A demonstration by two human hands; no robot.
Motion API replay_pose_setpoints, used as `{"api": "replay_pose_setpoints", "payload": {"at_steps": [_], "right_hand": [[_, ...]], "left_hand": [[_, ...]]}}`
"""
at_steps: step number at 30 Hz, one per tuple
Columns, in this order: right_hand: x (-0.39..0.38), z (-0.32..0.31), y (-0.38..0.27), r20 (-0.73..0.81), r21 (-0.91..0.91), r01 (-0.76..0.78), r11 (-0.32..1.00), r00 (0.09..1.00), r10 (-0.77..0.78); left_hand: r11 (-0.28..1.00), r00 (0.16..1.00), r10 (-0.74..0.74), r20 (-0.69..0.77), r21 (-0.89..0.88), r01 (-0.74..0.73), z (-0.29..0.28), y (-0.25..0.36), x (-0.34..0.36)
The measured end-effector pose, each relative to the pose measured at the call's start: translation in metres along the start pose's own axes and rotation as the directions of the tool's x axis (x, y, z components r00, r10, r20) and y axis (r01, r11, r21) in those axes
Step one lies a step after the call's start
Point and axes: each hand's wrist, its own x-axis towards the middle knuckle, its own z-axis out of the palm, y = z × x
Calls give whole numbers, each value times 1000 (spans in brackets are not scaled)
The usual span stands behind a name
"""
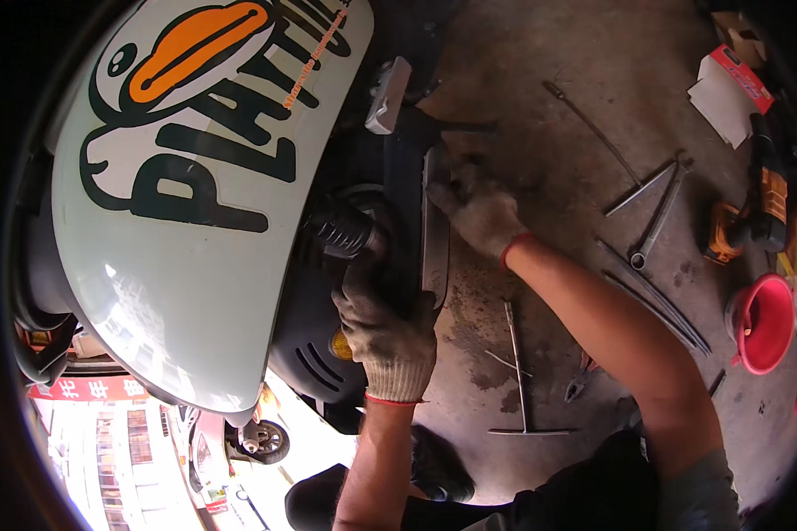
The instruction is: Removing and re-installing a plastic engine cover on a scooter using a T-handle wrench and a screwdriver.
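Note:
Beside the scooter's pale green body panel point(177, 292) both my hands are in knitted work gloves with dark, soiled fingers. My left hand point(385, 332) reaches into the shadowed side below a black ribbed rubber sleeve point(341, 227). Its fingers are bent, with the thumb by the lower end of a long grey metal strip point(435, 243); what they grip is hidden. My right hand point(480, 212) is closed at the upper part of that strip, its fingertips lost in shadow. Above it a silver footrest-like piece point(389, 96) sticks out from the dark frame.
On the stained concrete floor lie a combination wrench point(660, 217), a T-handle wrench point(522, 380), pliers point(581, 379) and several long rods point(651, 292). Farther right are a red funnel point(764, 323), an orange-and-black power tool point(728, 232) and a red-and-white box point(733, 88).

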Motion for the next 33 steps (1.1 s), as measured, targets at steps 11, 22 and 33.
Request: {"api": "replay_pose_setpoints", "payload": {"at_steps": [11, 22, 33], "right_hand": [[15, 7, 12, 668, 704, -692, 161, 722, 178], [19, 20, 38, 699, 712, -699, -58, 699, 150], [23, 31, 48, 633, 746, -659, 93, 746, 208]], "left_hand": [[993, 993, 94, 68, 63, -98, 2, -4, 7], [997, 995, 70, 67, -39, -67, 0, 1, 11], [997, 995, 77, 69, 23, -79, 1, -1, 10]]}}
